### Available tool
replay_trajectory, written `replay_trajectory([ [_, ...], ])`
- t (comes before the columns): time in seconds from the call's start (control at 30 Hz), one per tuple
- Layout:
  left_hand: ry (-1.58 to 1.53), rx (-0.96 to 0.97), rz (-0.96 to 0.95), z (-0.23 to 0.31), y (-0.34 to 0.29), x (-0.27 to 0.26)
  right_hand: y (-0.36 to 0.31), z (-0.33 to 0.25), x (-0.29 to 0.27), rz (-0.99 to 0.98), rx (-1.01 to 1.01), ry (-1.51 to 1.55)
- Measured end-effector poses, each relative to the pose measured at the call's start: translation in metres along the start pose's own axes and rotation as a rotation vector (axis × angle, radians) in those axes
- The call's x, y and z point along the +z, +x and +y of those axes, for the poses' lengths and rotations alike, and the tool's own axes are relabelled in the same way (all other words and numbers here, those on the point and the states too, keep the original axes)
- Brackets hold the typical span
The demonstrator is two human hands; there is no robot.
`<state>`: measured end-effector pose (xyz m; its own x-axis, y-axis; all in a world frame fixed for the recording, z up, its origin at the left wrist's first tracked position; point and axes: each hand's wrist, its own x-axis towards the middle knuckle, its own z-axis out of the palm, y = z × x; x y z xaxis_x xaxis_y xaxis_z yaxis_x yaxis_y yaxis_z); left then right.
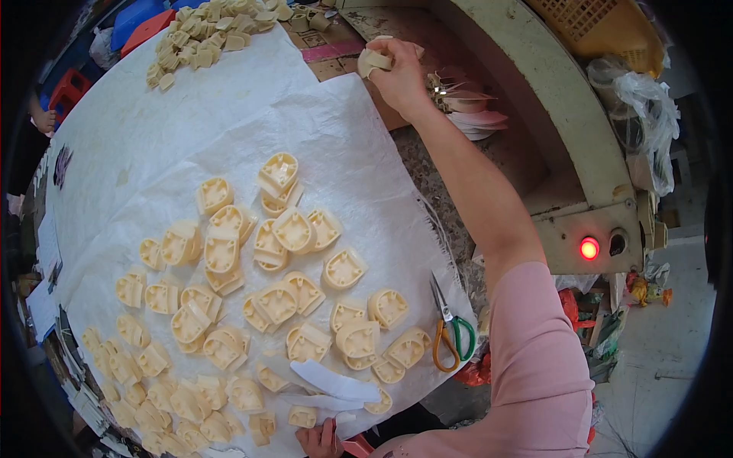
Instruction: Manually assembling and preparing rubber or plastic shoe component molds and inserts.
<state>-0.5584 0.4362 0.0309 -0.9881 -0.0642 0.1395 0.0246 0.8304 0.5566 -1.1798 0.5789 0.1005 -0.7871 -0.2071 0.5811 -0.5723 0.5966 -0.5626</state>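
Observation:
My right hand (400, 76) reaches to the far side, its fingers closed around a cream molded plastic piece (374, 62) above a brown board. At the lower edge, my left hand (318, 440) shows only in part, fingers curled; what they hold is hidden. Close beside it lies a red object (356, 446) of unclear kind. White curved strips (336, 381) rest just beyond that hand among loose cream plastic pieces (302, 416). Many more rounded, hollow cream pieces (222, 254) spread over the white sheet (336, 145), some stacked on one another.
Scissors (450, 328) with one green and one orange handle lie at the sheet's right edge. A heap of small cream pieces (206, 42) sits at the far left. On the right stands a metal machine frame (565, 99) with a lit red lamp (589, 248). Pale pink flat pieces (477, 118) lie inside it.

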Motion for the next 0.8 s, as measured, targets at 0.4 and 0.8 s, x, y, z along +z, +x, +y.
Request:
replay_trajectory([
  [0.4,-0.379,0.164,0.227,-0.019,-0.004,-0.012,-0.107,-0.154,-0.066,-0.394,0.335,1.106],
  [0.8,-1.013,0.288,0.294,-0.044,-0.063,-0.026,-0.357,-0.359,-0.108,-0.526,-0.219,0.531],
])
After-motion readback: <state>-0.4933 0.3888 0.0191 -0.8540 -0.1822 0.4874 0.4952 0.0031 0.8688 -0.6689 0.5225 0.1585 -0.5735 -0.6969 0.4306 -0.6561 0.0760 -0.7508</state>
